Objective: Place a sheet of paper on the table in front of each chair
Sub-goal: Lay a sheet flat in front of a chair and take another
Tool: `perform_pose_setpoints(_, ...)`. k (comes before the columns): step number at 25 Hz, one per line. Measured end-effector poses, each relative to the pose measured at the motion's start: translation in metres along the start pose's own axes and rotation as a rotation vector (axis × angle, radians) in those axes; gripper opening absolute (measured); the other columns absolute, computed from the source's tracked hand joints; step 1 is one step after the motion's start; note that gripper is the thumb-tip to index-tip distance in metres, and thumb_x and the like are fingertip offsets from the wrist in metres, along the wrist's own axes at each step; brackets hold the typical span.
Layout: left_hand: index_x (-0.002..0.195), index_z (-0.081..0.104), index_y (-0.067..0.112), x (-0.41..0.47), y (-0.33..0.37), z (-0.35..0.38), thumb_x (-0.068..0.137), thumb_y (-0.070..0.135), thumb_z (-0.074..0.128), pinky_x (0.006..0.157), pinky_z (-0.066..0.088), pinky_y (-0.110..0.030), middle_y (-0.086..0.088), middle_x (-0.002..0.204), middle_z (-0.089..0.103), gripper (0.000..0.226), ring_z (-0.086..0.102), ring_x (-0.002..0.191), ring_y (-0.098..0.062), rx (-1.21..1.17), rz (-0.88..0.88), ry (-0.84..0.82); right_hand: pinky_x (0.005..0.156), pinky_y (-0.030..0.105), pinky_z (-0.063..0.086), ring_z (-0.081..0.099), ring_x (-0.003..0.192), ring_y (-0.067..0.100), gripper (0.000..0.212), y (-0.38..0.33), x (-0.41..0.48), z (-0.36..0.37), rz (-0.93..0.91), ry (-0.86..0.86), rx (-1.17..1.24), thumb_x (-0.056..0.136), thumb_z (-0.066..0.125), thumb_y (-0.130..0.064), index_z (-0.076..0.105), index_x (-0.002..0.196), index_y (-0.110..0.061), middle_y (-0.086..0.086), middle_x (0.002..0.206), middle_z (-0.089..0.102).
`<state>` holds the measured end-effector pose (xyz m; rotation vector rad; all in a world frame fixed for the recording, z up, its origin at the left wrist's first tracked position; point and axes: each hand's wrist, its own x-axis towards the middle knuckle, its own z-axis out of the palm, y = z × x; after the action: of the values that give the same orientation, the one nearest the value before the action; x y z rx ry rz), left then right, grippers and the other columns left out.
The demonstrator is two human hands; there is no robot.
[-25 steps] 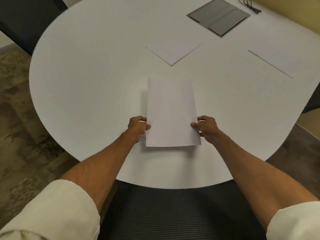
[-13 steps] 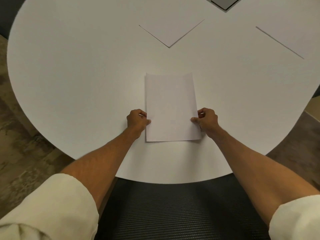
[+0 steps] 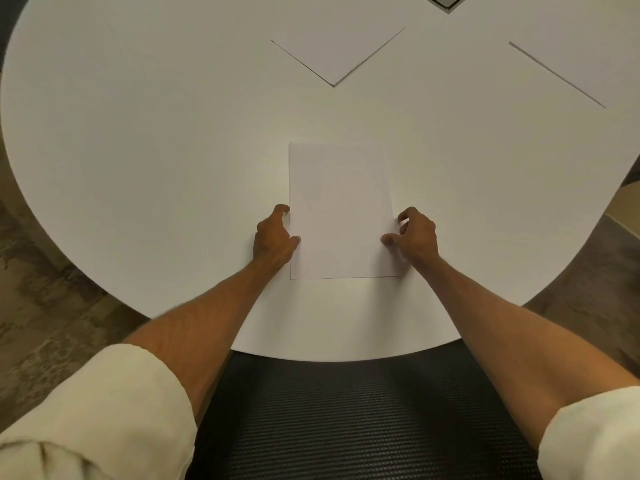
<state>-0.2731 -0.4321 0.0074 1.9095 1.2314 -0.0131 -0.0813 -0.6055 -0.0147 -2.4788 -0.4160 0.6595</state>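
A white sheet of paper point(image 3: 341, 209) lies flat on the round white table point(image 3: 156, 150), straight ahead of the black mesh chair point(image 3: 346, 410) at the near edge. My left hand point(image 3: 273, 237) rests at the sheet's left edge, fingers loosened and apart, thumb tip touching the paper. At the right edge, my right hand point(image 3: 417, 235) has its fingers spread and only the thumb tip on the sheet. Neither hand pinches the paper.
Two more white sheets lie further back: one turned diagonally point(image 3: 341, 50) at top centre, another point(image 3: 588, 46) at the top right. A corner of a grey inset panel point(image 3: 446, 0) shows at the top edge. Patterned floor surrounds the table.
The sheet has come down flat onto the table. Both hands have loosened from a pinch on its edges to spread fingers. The view has tilted down and closer.
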Motion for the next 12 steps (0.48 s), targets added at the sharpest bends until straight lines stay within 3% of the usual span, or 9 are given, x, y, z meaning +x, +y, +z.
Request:
perform_pose_setpoints(3, 0.135, 0.048, 0.011, 0.0009, -0.0023, 0.0001, 0.081, 0.011, 0.070, 0.101, 0.046, -0.040, -0.020, 0.120, 0.062, 0.059, 0.059, 0.111, -0.033, 0.024, 0.013, -0.025, 0.087, 0.033, 0.042, 0.052, 0.111, 0.027, 0.057, 0.0030, -0.0004, 0.0019, -0.153, 0.022, -0.095, 0.071, 0.079, -0.024, 0.054, 0.121, -0.012, 0.011, 0.122, 0.053)
perform_pose_setpoints(5, 0.135, 0.049, 0.010, 0.0011, -0.0036, 0.0000, 0.081, 0.011, 0.069, 0.103, 0.044, -0.038, -0.020, 0.121, 0.062, 0.058, 0.057, 0.114, -0.031, 0.024, 0.003, -0.028, 0.097, 0.032, 0.040, 0.048, 0.123, 0.026, 0.061, 0.0021, 0.0002, 0.0026, -0.273, -0.049, -0.158, 0.070, 0.080, -0.024, 0.056, 0.125, -0.012, 0.007, 0.133, 0.052)
perform_pose_setpoints(12, 0.141, 0.042, 0.013, 0.0023, -0.0095, 0.0028, 0.084, 0.014, 0.066, 0.106, 0.040, -0.041, -0.020, 0.124, 0.059, 0.062, 0.052, 0.119, -0.033, 0.042, 0.044, -0.056, 0.093, 0.047, 0.048, 0.055, 0.115, 0.024, 0.056, -0.0008, -0.0008, 0.0031, -0.360, -0.104, -0.237, 0.062, 0.082, -0.015, 0.062, 0.114, -0.011, 0.005, 0.126, 0.059)
